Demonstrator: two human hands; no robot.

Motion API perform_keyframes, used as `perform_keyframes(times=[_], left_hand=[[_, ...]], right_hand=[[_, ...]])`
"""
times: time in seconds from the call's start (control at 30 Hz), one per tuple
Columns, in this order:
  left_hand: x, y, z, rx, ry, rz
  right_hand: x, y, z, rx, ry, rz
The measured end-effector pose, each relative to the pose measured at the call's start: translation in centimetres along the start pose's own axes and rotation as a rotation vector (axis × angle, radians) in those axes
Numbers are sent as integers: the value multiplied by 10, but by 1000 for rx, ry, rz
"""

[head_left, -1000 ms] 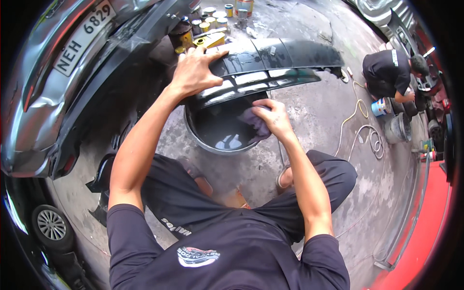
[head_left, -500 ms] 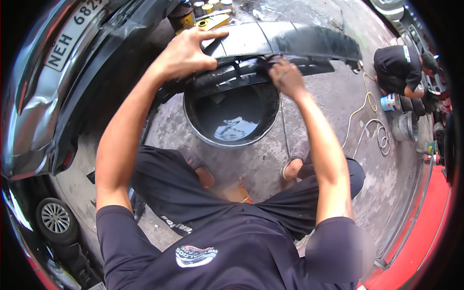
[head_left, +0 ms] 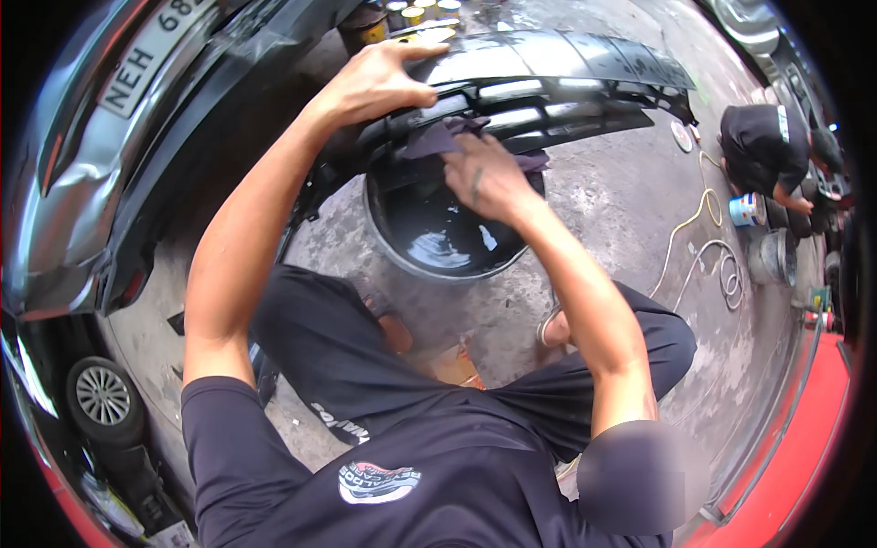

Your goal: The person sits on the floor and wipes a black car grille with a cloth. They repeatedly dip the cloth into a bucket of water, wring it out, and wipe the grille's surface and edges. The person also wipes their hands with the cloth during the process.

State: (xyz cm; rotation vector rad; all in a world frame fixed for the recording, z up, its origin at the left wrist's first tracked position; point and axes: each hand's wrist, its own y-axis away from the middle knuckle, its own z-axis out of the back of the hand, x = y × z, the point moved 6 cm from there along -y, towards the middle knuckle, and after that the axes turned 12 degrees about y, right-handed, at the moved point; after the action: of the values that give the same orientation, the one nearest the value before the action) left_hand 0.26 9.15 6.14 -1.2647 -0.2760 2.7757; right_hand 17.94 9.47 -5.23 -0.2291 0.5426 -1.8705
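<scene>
A long, curved, glossy black car bumper grille (head_left: 585, 62) lies across the far side, its slatted openings turned toward me. My left hand (head_left: 379, 84) grips its left end, fingers over the top edge and thumb on the near face. Pressed against the lower slats is a dark purple cloth (head_left: 433, 140), bunched under the fingers of my right hand (head_left: 493, 181). Part of the cloth sticks out on the right of that hand. Below them stands a round black tub (head_left: 379, 239) of dark water, partly hidden by my right hand and forearm.
A damaged car (head_left: 82, 183) stands close on the left, a wheel (head_left: 102, 398) behind it. Cans (head_left: 413, 15) stand beyond the grille. At the right a person (head_left: 766, 144) crouches near a paint can (head_left: 747, 210) and a hose (head_left: 713, 208). A red car panel (head_left: 804, 429) is at lower right.
My right hand has moved left and nearer to me with the cloth, which now shows more fully. My left hand keeps its hold on the grille's end. The grille's slats show more.
</scene>
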Motion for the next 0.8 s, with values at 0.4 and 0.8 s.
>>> perform_keyframes(times=[0.4, 0.8], left_hand=[[0, -5, 0, 83, -3, 47], [-6, 2, -6, 69, 7, -24]], right_hand=[[-17, -3, -14, 212, 74, 23], [8, 4, 14, -104, -218, 52]])
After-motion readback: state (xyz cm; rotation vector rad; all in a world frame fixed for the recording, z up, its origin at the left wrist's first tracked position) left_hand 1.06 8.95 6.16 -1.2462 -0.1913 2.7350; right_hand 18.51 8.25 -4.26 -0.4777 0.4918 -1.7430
